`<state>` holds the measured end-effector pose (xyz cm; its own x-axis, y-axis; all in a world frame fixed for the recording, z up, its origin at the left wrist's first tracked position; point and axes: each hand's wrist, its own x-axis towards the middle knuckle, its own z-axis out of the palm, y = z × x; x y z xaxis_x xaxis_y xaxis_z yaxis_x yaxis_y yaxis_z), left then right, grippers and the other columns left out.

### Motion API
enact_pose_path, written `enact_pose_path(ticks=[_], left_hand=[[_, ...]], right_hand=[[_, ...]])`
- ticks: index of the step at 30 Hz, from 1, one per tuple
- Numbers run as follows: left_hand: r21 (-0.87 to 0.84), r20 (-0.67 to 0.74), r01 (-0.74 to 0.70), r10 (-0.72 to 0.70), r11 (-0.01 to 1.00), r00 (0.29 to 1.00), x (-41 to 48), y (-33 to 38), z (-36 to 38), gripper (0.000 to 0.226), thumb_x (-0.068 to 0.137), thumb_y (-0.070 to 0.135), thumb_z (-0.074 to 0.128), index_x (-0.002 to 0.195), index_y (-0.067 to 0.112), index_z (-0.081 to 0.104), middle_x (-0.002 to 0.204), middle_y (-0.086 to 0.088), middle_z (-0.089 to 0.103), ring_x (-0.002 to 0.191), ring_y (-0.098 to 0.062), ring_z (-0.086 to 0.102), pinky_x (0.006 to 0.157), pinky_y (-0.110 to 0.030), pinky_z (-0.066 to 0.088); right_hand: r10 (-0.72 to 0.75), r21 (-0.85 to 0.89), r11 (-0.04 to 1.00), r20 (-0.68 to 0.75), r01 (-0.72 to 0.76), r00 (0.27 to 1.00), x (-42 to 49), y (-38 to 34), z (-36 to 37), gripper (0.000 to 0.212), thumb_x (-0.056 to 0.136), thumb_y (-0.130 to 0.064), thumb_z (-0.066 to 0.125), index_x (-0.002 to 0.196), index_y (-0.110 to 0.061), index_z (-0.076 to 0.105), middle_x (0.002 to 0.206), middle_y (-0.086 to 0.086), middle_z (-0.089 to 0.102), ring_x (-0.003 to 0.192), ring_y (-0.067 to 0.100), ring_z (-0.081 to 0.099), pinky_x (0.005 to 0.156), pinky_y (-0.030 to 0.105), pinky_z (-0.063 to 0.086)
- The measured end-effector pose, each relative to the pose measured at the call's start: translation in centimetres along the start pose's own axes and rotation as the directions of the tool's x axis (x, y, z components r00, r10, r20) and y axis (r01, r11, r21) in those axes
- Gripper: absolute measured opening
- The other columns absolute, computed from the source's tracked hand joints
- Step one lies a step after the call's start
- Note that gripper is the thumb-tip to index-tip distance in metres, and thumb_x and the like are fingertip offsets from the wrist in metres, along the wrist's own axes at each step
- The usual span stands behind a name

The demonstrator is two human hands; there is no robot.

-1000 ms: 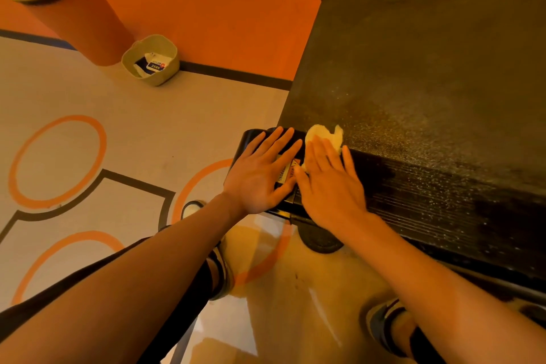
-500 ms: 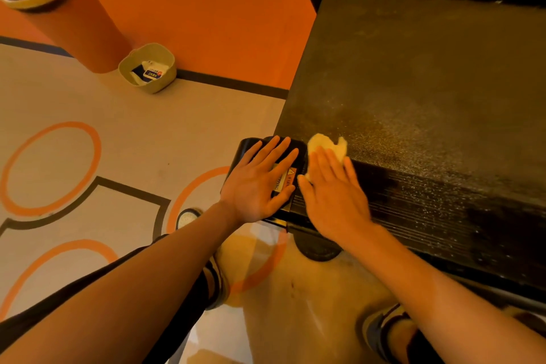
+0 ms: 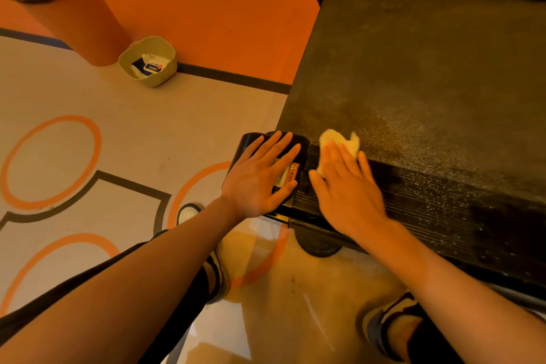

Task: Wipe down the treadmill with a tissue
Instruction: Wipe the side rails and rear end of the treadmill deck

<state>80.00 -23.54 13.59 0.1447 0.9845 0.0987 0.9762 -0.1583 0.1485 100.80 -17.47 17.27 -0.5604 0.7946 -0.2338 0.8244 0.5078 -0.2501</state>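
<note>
The black treadmill [image 3: 428, 74] fills the right half of the view, its belt speckled with pale dust toward the near end. My right hand [image 3: 345, 186] lies flat with straight fingers on a crumpled pale tissue [image 3: 339, 140], pressing it onto the belt's near left corner; the tissue shows beyond my fingertips. My left hand [image 3: 261, 176] rests flat, fingers spread, on the black end cap at the treadmill's rear left corner, partly covering an orange warning sticker [image 3: 288, 176].
An orange cylindrical bin [image 3: 74, 15] stands at the far left on the floor. Beside it is a small pale container [image 3: 149, 62] with a packet inside. My feet in sandals [image 3: 390, 325] are below, near the treadmill's rear wheel [image 3: 319, 242].
My right hand and the tissue have slid slightly forward and right along the belt's rear edge. My left hand has stayed on the end cap.
</note>
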Motion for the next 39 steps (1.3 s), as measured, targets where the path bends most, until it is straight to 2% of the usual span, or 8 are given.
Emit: enact_pose_path(ticks=[5, 12, 19, 23, 27, 32, 35, 39], left_hand=[[0.001, -0.005, -0.008, 0.008, 1.000, 1.000, 0.0, 0.0, 0.0, 0.066, 0.106, 0.056, 0.030, 0.162, 0.021, 0.032, 0.171, -0.004, 0.022, 0.160, -0.022, 0.011, 0.130, -0.045, 0.011], [-0.013, 0.007, -0.019, 0.019, 1.000, 1.000, 0.0, -0.2, 0.0, 0.066, 0.106, 0.053, 0.027, 0.163, 0.020, 0.028, 0.172, -0.005, 0.019, 0.160, -0.022, 0.008, 0.129, -0.048, 0.011], [-0.015, 0.008, -0.012, 0.012, 1.000, 1.000, 0.0, 0.1, -0.2, 0.065, 0.107, 0.053, 0.026, 0.163, 0.019, 0.031, 0.171, -0.005, 0.023, 0.160, -0.023, 0.011, 0.129, -0.048, 0.012], [-0.001, 0.021, -0.023, 0.023, 1.000, 1.000, 0.0, -0.2, -0.3, 0.066, 0.107, 0.053, 0.025, 0.164, 0.018, 0.027, 0.172, -0.006, 0.019, 0.160, -0.023, 0.008, 0.130, -0.046, 0.007], [0.000, 0.020, -0.019, 0.019, 1.000, 1.000, 0.0, 0.0, -0.4, 0.065, 0.108, 0.051, 0.025, 0.163, 0.018, 0.028, 0.171, -0.007, 0.021, 0.160, -0.025, 0.011, 0.129, -0.048, 0.011], [-0.007, 0.025, -0.023, 0.024, 1.000, 0.999, 0.0, 0.2, -0.7, 0.064, 0.109, 0.050, 0.026, 0.163, 0.017, 0.029, 0.171, -0.007, 0.022, 0.160, -0.025, 0.012, 0.129, -0.048, 0.012], [0.018, 0.038, -0.015, 0.014, 1.000, 0.999, 0.0, 0.1, -0.8, 0.065, 0.108, 0.050, 0.024, 0.163, 0.016, 0.028, 0.171, -0.007, 0.021, 0.160, -0.024, 0.011, 0.130, -0.045, 0.008], [0.033, 0.045, -0.007, 0.006, 0.999, 0.999, 0.1, 0.1, -0.8, 0.065, 0.108, 0.050, 0.026, 0.163, 0.017, 0.029, 0.171, -0.008, 0.022, 0.160, -0.025, 0.013, 0.129, -0.047, 0.012]], right_hand=[[-0.105, -0.100, 0.989, 0.009, 0.105, 0.994, -1.0, 1.3, 0.5, 0.083, 0.097, -0.060, -0.019, 0.165, -0.019, 0.005, 0.174, 0.000, 0.004, 0.160, 0.014, -0.006, 0.130, 0.046, -0.003], [0.126, -0.035, 0.992, 0.035, -0.125, 0.991, -4.2, 4.3, -0.4, 0.083, 0.094, -0.063, -0.013, 0.164, -0.019, -0.005, 0.173, -0.001, -0.008, 0.157, 0.013, -0.017, 0.128, 0.042, -0.012], [-0.119, -0.046, 0.992, 0.028, 0.121, 0.992, -1.6, -0.3, 0.6, 0.077, 0.100, -0.058, -0.013, 0.165, -0.021, 0.003, 0.174, -0.003, 0.000, 0.159, 0.012, -0.010, 0.129, 0.044, -0.008], [-0.094, -0.057, 0.994, 0.044, 0.096, 0.995, -7.6, 3.1, 0.9, 0.083, 0.097, -0.061, -0.023, 0.164, -0.022, 0.006, 0.173, -0.004, 0.004, 0.159, 0.012, -0.006, 0.129, 0.043, -0.004], [-0.056, -0.013, 0.998, 0.007, 0.056, 0.998, -4.0, 0.0, 1.4, 0.085, 0.096, -0.060, -0.017, 0.165, -0.018, 0.009, 0.173, 0.000, 0.007, 0.160, 0.016, -0.004, 0.130, 0.046, -0.002], [-0.163, -0.045, 0.985, 0.039, 0.164, 0.986, -5.6, -1.7, 1.8, 0.082, 0.097, -0.057, -0.022, 0.165, -0.022, 0.006, 0.173, -0.003, 0.002, 0.160, 0.013, -0.007, 0.130, 0.047, -0.003], [-0.095, -0.057, 0.994, -0.005, 0.095, 0.995, -9.6, 2.2, 2.0, 0.074, 0.106, -0.054, -0.008, 0.164, -0.018, 0.022, 0.172, 0.000, 0.018, 0.160, 0.016, 0.010, 0.128, 0.051, 0.008], [-0.005, -0.046, 0.999, -0.047, 0.003, 0.999, -7.7, 0.0, 2.8, 0.075, 0.105, -0.055, -0.005, 0.165, -0.016, 0.018, 0.172, 0.004, 0.015, 0.160, 0.021, 0.006, 0.129, 0.050, 0.004]])
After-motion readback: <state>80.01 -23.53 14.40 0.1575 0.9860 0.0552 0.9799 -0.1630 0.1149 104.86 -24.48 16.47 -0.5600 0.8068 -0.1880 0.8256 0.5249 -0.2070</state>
